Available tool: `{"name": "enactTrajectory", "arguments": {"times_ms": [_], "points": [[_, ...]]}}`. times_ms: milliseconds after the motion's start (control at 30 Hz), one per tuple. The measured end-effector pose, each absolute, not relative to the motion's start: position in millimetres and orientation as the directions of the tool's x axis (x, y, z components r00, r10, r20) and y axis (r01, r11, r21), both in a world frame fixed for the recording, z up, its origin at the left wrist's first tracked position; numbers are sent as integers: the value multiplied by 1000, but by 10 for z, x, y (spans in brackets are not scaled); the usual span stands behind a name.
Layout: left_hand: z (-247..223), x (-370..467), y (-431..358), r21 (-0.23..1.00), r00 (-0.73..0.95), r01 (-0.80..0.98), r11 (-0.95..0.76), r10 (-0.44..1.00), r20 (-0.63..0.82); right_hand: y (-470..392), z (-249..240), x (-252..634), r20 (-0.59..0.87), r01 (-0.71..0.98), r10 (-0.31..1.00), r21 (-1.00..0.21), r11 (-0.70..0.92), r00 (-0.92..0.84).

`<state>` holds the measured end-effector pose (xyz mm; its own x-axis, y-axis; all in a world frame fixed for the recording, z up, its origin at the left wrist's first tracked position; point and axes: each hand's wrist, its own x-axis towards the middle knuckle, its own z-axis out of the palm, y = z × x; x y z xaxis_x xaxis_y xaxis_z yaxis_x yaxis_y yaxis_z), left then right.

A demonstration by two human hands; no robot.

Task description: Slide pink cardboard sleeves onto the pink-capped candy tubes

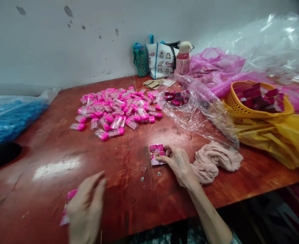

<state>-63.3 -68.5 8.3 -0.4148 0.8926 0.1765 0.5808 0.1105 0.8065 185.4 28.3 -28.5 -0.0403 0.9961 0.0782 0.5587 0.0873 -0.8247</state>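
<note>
My right hand (pixel 176 162) pinches the right edge of a small pink printed packet (pixel 154 150), which lies on the red-brown table (pixel 124 206). At the lower left, my left hand (pixel 87 200) is blurred by motion, its thumb and fingers apart at the tips. Another pink packet (pixel 65 218) shows partly behind the left hand; whether the hand touches it cannot be made out. Farther back lies a pile of clear bottles with pink caps (pixel 117 105). Just right of my right hand is a crumpled beige cloth (pixel 218 156).
Clear plastic (pixel 205 115) partly covers dark red small boxes (pixel 176 98). A yellow basket (pixel 260 113) of dark red pieces stands on a yellow bag (pixel 279 139) at right. A white bag (pixel 159 62) and bottles stand by the wall. Blue-filled plastic (pixel 14 115) lies left.
</note>
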Motion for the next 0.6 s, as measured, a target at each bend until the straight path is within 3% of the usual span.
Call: {"name": "enactTrajectory", "arguments": {"times_ms": [100, 267, 467, 600], "points": [[75, -52, -204, 754, -125, 655, -51, 977, 175, 273, -261, 1862, 71, 549, 996, -831, 87, -51], [-31, 393, 256, 702, 195, 659, -269, 963, 186, 258, -246, 1855, 103, 568, 995, -818, 95, -17], [-185, 423, 261, 884, 152, 430, -181, 980, 127, 202, -251, 1734, 213, 620, 976, -759, 197, -49], [-233, 419, 277, 941, 121, 309, -139, 987, 106, 135, -270, 1725, 267, 639, 959, -721, 267, -99]]}}
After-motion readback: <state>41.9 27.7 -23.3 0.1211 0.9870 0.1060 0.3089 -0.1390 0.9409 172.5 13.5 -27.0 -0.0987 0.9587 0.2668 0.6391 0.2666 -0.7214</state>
